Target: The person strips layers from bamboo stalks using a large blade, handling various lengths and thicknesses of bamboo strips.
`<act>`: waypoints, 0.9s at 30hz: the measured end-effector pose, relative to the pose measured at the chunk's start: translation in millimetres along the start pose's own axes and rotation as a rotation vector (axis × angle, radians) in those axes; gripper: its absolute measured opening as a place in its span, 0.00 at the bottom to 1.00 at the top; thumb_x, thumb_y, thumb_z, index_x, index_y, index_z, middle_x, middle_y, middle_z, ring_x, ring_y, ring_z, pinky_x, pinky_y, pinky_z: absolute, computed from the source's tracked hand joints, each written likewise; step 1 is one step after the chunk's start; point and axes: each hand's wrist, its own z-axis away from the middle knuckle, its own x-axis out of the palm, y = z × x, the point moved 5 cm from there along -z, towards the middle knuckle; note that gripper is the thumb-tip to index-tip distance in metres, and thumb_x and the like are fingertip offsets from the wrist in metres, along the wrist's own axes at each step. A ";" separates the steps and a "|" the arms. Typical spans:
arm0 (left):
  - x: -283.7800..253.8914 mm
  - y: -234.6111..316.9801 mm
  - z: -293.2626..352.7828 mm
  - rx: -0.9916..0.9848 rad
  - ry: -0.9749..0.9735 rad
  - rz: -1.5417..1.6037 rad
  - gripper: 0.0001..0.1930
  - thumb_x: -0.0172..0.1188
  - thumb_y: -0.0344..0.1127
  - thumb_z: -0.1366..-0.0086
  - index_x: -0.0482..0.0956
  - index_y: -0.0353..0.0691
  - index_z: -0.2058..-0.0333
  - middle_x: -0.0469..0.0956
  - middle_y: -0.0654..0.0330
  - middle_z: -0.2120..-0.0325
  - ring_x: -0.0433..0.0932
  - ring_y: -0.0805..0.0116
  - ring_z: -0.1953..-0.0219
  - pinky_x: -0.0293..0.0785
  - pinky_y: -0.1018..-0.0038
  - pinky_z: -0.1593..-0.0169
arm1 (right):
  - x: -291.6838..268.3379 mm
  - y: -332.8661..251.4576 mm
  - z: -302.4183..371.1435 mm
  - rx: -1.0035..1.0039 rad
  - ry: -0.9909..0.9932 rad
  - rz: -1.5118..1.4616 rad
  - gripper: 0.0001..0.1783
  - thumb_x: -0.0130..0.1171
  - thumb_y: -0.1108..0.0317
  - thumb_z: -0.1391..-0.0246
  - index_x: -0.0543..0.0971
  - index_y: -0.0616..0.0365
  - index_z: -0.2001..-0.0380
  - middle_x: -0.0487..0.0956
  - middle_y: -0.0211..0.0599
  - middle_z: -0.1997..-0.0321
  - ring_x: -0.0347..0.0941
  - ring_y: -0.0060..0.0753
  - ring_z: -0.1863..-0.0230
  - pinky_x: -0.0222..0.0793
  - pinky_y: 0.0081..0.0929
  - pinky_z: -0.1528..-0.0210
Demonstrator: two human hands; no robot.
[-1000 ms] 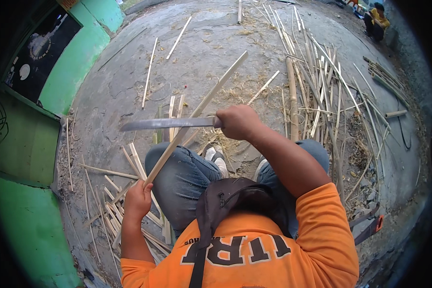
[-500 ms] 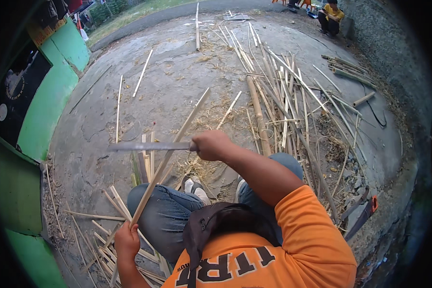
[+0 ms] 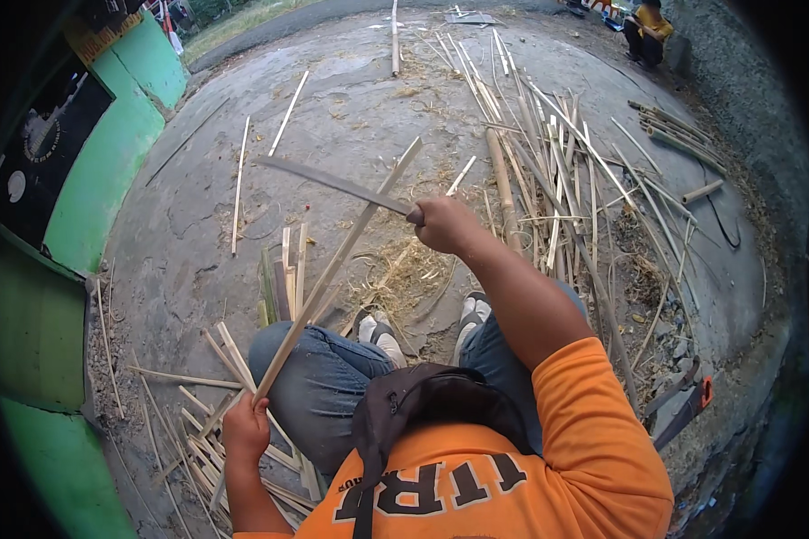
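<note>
My left hand (image 3: 245, 426) is closed round the lower end of a long, flat bamboo strip (image 3: 340, 262), which slants up and away to the right across my left knee. In my right hand (image 3: 447, 225) is the handle of a machete (image 3: 333, 182), its long blade pointing to the far left. The blade crosses the strip near its upper end; whether it touches cannot be told. Beside my left hand lies a heap of split bamboo strips (image 3: 208, 454). Curled shavings (image 3: 395, 280) cover the ground ahead of my feet.
Many bamboo poles and strips (image 3: 548, 180) lie ahead to the right, with cut poles (image 3: 679, 135) by the wall. A handsaw (image 3: 685, 413) rests at my right. Several short pieces (image 3: 292, 269) stand near my left knee. A green wall (image 3: 108, 162) borders the left. A person (image 3: 647, 34) sits far right.
My right hand has moved right and nearer the upper end of the strip. The machete blade has tilted, its tip now raised farther away. My left hand keeps its hold.
</note>
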 end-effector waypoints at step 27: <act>19.4 -21.9 6.8 0.058 0.130 -0.009 0.13 0.58 0.41 0.26 0.79 0.37 0.64 0.80 0.42 0.73 0.79 0.32 0.67 0.72 0.45 0.64 | -22.0 14.2 -12.8 -0.134 0.124 0.141 0.09 0.59 0.58 0.39 0.85 0.45 0.64 0.87 0.40 0.64 0.85 0.50 0.59 0.80 0.46 0.56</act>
